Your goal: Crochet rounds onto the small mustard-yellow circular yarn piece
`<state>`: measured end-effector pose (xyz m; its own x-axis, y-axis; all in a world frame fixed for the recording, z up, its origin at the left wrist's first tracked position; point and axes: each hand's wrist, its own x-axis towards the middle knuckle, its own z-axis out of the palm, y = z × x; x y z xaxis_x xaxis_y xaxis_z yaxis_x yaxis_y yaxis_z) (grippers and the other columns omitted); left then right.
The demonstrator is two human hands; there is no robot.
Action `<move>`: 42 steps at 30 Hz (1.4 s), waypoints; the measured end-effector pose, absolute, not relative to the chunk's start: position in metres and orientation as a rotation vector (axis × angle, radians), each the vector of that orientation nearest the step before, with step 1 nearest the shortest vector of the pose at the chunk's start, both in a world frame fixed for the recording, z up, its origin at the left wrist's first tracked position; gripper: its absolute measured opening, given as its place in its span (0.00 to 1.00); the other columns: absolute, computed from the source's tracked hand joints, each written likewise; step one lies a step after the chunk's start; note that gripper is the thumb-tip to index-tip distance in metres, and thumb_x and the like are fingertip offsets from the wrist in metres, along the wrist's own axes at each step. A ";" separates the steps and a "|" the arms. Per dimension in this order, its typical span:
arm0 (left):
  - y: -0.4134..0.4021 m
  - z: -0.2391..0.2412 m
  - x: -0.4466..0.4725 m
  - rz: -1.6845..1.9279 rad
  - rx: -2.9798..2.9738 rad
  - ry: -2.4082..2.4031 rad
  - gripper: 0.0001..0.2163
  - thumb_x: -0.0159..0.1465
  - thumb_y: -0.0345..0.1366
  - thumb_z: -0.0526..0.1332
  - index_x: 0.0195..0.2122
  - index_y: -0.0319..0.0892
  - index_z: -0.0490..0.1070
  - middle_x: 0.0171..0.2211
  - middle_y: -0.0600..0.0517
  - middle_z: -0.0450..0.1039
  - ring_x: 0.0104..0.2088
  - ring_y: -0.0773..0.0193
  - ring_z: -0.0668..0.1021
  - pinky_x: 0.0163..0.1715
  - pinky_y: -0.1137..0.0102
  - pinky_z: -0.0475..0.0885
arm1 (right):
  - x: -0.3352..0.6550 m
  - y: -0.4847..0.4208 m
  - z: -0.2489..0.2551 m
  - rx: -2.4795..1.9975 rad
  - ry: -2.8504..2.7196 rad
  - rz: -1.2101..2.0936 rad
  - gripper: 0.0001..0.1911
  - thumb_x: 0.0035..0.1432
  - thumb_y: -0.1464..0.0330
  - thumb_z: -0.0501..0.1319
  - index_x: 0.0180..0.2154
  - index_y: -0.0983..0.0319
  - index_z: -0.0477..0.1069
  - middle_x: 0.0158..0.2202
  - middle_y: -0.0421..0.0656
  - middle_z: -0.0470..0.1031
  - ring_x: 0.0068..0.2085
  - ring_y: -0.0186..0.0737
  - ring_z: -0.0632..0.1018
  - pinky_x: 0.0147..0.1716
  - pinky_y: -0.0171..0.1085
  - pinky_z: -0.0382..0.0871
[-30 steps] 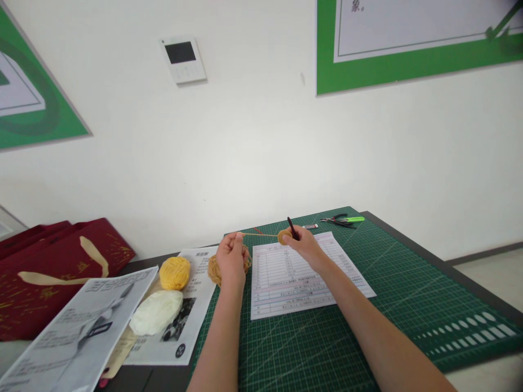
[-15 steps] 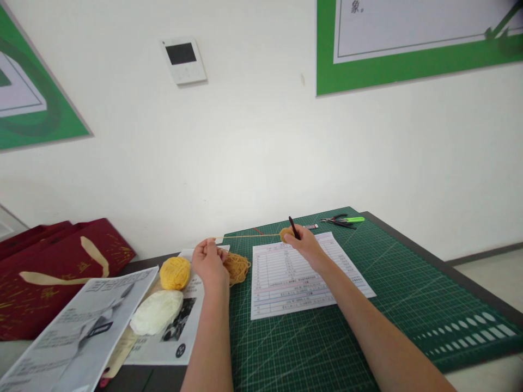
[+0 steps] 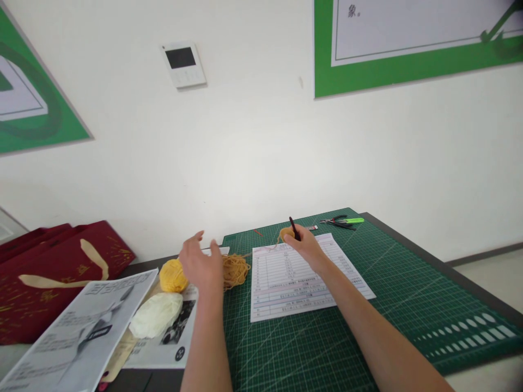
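My right hand (image 3: 304, 246) is closed on a dark crochet hook (image 3: 294, 228) and a small round mustard-yellow crocheted piece (image 3: 286, 234), held over the top of a printed sheet (image 3: 302, 277). A slack strand of yarn runs from the piece to a loose mustard yarn pile (image 3: 236, 269) on the green cutting mat (image 3: 368, 305). My left hand (image 3: 200, 264) hovers beside that pile with fingers spread and nothing in it, close to a yellow yarn ball (image 3: 171, 275).
A cream yarn ball (image 3: 155, 314) lies on printed pages (image 3: 73, 332) at the left, by red gift bags (image 3: 57, 272). Pliers with green handles (image 3: 343, 221) rest at the mat's far edge. The wall stands right behind the table.
My left hand has let go of the yarn strand, opened and drifted left. The strand, taut before, now lies slack. My right hand stays put with the hook and piece.
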<state>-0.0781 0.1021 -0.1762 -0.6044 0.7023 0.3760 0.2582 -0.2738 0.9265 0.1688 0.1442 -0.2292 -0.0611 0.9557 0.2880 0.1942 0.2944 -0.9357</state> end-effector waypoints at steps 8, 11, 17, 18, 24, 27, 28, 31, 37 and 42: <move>0.106 -0.211 0.011 1.295 1.537 1.179 0.13 0.68 0.38 0.64 0.52 0.39 0.73 0.47 0.46 0.77 0.40 0.58 0.81 0.37 0.61 0.80 | 0.166 0.142 -0.229 -1.071 -1.577 0.895 0.14 0.67 0.63 0.63 0.51 0.64 0.73 0.49 0.46 0.77 0.44 0.43 0.80 0.43 0.46 0.78; 0.109 -0.211 -0.002 1.317 1.461 1.186 0.14 0.69 0.39 0.63 0.53 0.40 0.73 0.49 0.45 0.76 0.42 0.57 0.81 0.39 0.59 0.79 | 0.166 0.142 -0.229 -1.065 -1.570 0.891 0.14 0.67 0.63 0.63 0.50 0.64 0.73 0.49 0.46 0.77 0.44 0.43 0.80 0.43 0.46 0.78; 0.116 -0.196 -0.050 1.667 1.208 1.325 0.15 0.70 0.41 0.62 0.53 0.40 0.72 0.49 0.45 0.76 0.41 0.57 0.80 0.39 0.58 0.79 | 0.167 0.142 -0.229 -1.043 -1.535 0.903 0.15 0.67 0.63 0.63 0.51 0.63 0.72 0.49 0.46 0.77 0.44 0.43 0.80 0.43 0.46 0.78; 0.117 -0.194 -0.058 1.754 1.157 1.363 0.15 0.70 0.41 0.62 0.54 0.40 0.72 0.50 0.45 0.76 0.42 0.56 0.80 0.40 0.58 0.79 | 0.167 0.143 -0.230 -1.037 -1.529 0.905 0.15 0.67 0.63 0.63 0.51 0.63 0.72 0.49 0.46 0.77 0.44 0.43 0.80 0.43 0.46 0.78; 0.112 -0.181 -0.100 2.020 1.032 1.576 0.17 0.69 0.40 0.62 0.58 0.41 0.70 0.55 0.43 0.73 0.47 0.53 0.79 0.44 0.54 0.78 | 0.167 0.143 -0.230 -1.007 -1.522 0.913 0.15 0.67 0.63 0.63 0.51 0.63 0.72 0.49 0.46 0.77 0.44 0.43 0.80 0.43 0.46 0.78; 0.106 -0.177 -0.090 1.936 1.172 1.594 0.17 0.68 0.38 0.64 0.57 0.41 0.70 0.56 0.43 0.72 0.49 0.52 0.78 0.46 0.53 0.77 | 0.167 0.143 -0.229 -0.996 -1.531 0.912 0.15 0.67 0.63 0.62 0.52 0.63 0.72 0.49 0.46 0.77 0.45 0.43 0.80 0.44 0.46 0.78; 0.105 -0.178 -0.079 1.885 1.240 1.575 0.17 0.68 0.38 0.64 0.57 0.41 0.70 0.57 0.43 0.71 0.50 0.51 0.78 0.46 0.53 0.77 | 0.167 0.143 -0.229 -0.993 -1.536 0.911 0.15 0.67 0.63 0.63 0.51 0.63 0.72 0.49 0.46 0.77 0.45 0.43 0.80 0.44 0.46 0.78; 0.104 -0.188 -0.035 1.611 1.464 1.397 0.15 0.68 0.37 0.64 0.56 0.41 0.71 0.53 0.44 0.74 0.44 0.56 0.80 0.41 0.58 0.79 | 0.166 0.142 -0.229 -0.982 -1.562 0.910 0.15 0.67 0.63 0.63 0.51 0.64 0.73 0.49 0.46 0.77 0.44 0.43 0.80 0.43 0.46 0.78; 0.105 -0.211 0.004 1.253 1.541 1.165 0.11 0.69 0.38 0.63 0.49 0.39 0.74 0.41 0.49 0.77 0.33 0.63 0.80 0.30 0.66 0.78 | 0.166 0.141 -0.228 -0.963 -1.579 0.924 0.14 0.67 0.63 0.63 0.50 0.64 0.73 0.48 0.46 0.77 0.44 0.43 0.80 0.43 0.46 0.78; 0.112 -0.202 -0.032 1.524 1.334 1.222 0.12 0.70 0.40 0.62 0.50 0.39 0.73 0.43 0.47 0.77 0.35 0.62 0.80 0.33 0.64 0.79 | 0.167 0.141 -0.227 -0.967 -1.538 0.946 0.14 0.67 0.63 0.63 0.51 0.64 0.72 0.49 0.46 0.77 0.44 0.43 0.80 0.43 0.46 0.78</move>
